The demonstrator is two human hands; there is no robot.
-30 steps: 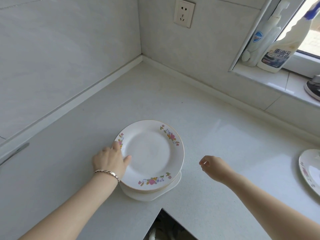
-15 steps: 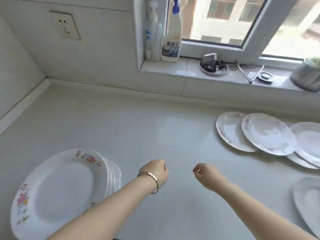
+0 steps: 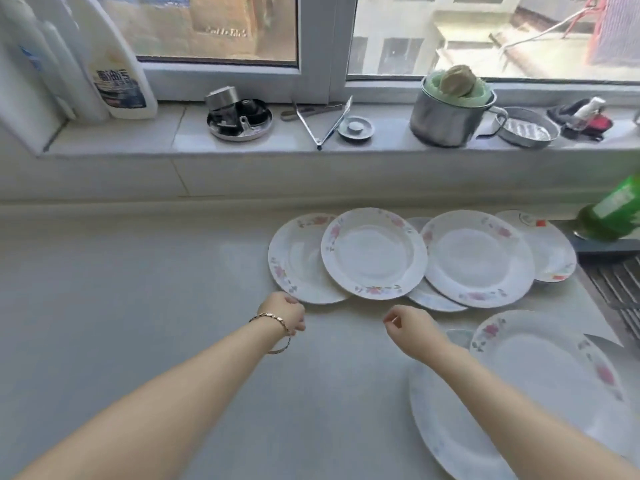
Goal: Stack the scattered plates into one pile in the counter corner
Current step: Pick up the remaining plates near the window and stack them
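Judged as the fetch stage: reaching for the next plate in the scattered group. No pile and no counter corner in view (presumably outside the frame), so treat the stacking as unfinished.

Note the left hand point(image 3: 284, 315) low over the counter point(image 3: 138, 306), just beside the near rim of the leftmost plate point(image 3: 294, 261). Fingers loosely curled, nothing held; contact with the rim not determinable. Note the right hand point(image 3: 412, 330), apart from the left, likewise loosely curled and empty, near the front edge of the second plate point(image 3: 374, 252).

Find the plates in two groups:
- **Back row, below the window sill point(image 3: 277, 147):** five in an overlapping line. Second plate riding on the leftmost plate and on a mostly hidden third plate point(image 3: 429, 297). Further right, a fourth plate point(image 3: 478, 258) lapping over a fifth plate point(image 3: 550, 251).
- **Near right:** two more, an upper plate point(image 3: 554, 368) over a lower plate point(image 3: 446, 431), partly beneath the right forearm.

Appearance: white, round, shallow and glossy, with pink flower sprays around the rim (orange-red marks on the fifth plate). Probably glazed ceramic, hence slippery and breakable.

Next move, as a judgement: take the second plate first, being uppermost. Slide fingertips under the raised front rim and lift clear before moving sideways. Avoid dragging the leftmost plate along.
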